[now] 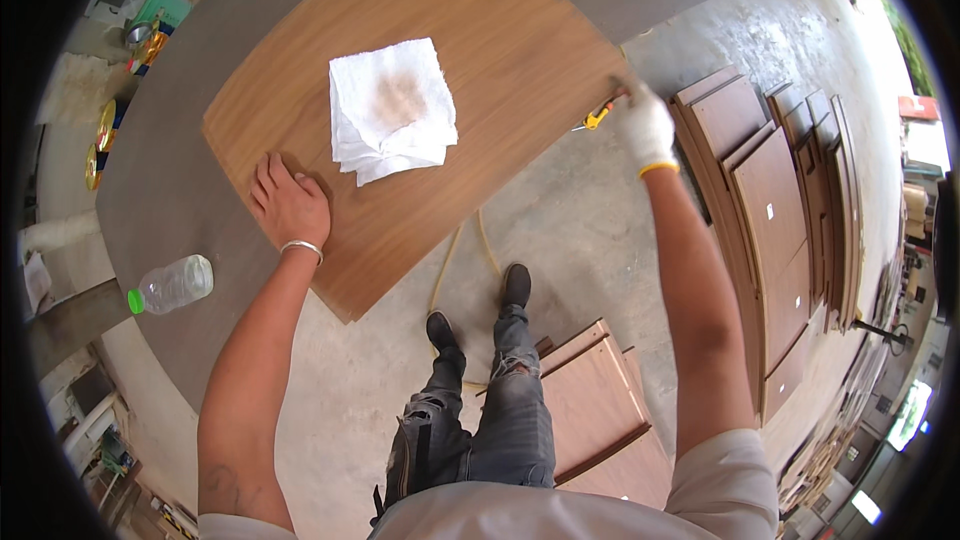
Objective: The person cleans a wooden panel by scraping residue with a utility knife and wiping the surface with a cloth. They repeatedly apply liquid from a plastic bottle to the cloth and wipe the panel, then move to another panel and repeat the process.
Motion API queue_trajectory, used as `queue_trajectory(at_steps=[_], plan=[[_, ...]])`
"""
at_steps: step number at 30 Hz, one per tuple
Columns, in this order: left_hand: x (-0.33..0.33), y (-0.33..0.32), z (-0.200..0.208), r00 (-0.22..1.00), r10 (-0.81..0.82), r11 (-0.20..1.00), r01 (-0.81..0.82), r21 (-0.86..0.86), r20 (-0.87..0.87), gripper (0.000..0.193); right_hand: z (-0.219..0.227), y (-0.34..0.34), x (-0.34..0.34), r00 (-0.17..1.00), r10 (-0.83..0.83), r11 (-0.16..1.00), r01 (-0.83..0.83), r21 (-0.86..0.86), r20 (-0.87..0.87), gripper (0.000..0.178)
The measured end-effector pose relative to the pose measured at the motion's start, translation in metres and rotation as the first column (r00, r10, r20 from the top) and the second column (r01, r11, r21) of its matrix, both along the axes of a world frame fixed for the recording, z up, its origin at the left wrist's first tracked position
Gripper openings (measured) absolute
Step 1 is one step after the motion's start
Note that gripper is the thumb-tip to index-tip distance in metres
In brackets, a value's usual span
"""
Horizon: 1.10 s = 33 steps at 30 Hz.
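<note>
My bare left hand (291, 202) lies on the brown wood-grain panel (500, 50) near its left edge, fingers stretched out and holding nothing. To the right of it on the panel sits a folded white cloth (360, 130) with a brown stain in its middle. At the panel's far right corner is my right hand (645, 125), in a white glove with a yellow cuff and blurred by motion. It appears closed on a yellow utility knife (597, 118), whose thin tip sticks out to the left over the panel's edge.
The panel rests on a large grey table (160, 230). A clear bottle (178, 284) with a green cap lies at its left. Brown boards (755, 170) stand stacked on the right, and more boards (590, 405) lie beside my legs. A yellowish hose (447, 265) crosses the floor.
</note>
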State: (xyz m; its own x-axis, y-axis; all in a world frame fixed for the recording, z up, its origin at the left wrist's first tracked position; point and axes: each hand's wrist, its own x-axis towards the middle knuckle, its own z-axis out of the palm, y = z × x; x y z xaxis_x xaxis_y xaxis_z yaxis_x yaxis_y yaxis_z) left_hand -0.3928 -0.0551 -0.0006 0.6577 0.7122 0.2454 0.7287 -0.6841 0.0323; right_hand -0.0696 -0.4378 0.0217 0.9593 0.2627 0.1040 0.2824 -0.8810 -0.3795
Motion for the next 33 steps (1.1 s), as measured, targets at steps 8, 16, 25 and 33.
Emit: queue_trajectory(at_steps=[8,16,25,33], plan=[[-0.003,0.003,0.004,0.999,0.020,0.999,-0.019,0.032,-0.029,0.051,0.003,0.014,-0.032,0.991,0.118,0.992,-0.120,-0.026,-0.068,0.020],[0.001,0.000,0.007,0.999,0.019,0.999,-0.017,0.033,-0.040,0.049,0.004,0.051,-0.136,0.961,0.223,0.974,-0.228,-0.012,-0.164,0.015],[0.005,-0.003,0.009,0.996,0.047,0.999,-0.046,0.019,-0.072,0.052,0.011,0.081,-0.219,0.940,0.312,0.950,-0.307,0.057,-0.138,0.012],[0.002,0.000,0.009,0.998,0.030,0.999,-0.028,0.032,-0.046,0.051,0.009,0.111,-0.290,0.912,0.330,0.942,-0.333,0.030,-0.242,0.013]])
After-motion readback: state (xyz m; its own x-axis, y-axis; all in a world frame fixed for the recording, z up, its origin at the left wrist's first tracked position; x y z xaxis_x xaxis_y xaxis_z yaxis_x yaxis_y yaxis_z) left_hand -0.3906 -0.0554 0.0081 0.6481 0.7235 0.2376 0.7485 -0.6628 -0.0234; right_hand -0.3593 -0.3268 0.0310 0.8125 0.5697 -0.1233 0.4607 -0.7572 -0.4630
